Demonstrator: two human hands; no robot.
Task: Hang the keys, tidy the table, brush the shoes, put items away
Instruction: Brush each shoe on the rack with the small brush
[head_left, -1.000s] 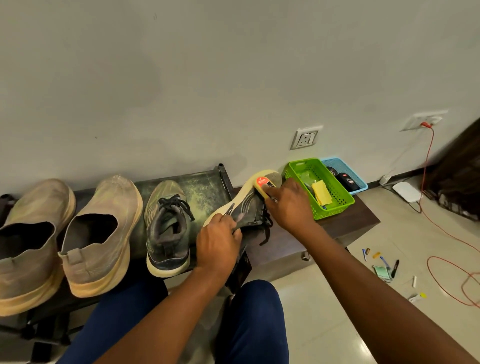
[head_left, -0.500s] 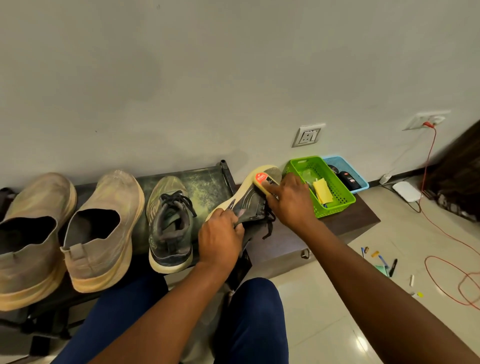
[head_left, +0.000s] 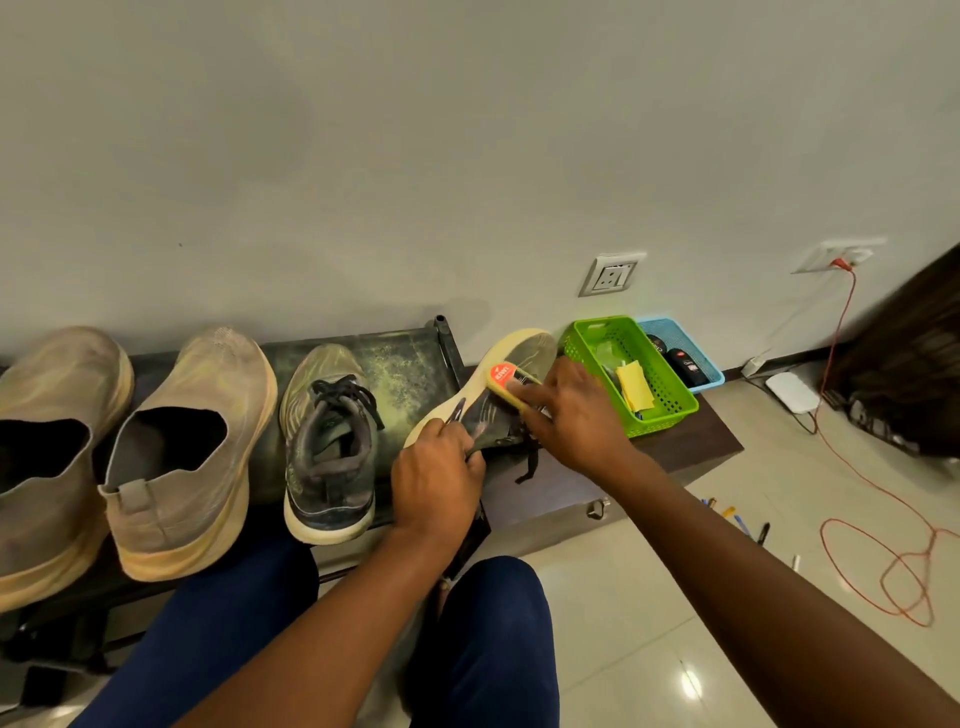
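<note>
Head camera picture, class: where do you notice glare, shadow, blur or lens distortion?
Head view: a glare spot shines on the floor tile at lower right; soft shadow lies on the wall behind the held shoe; wide-angle bending curves the edges; the dark object at far right looks smeared.

Soft, even indoor light fills the scene; the grey wall (head_left: 467, 156) is dimmer toward its upper corners, and faint shadows sit below it behind the shoes. Small glare spots shine on the floor tiles (head_left: 688, 680) below the wall; straight lines bend near the edges, and the dark object right of the wall is blurred.
</note>
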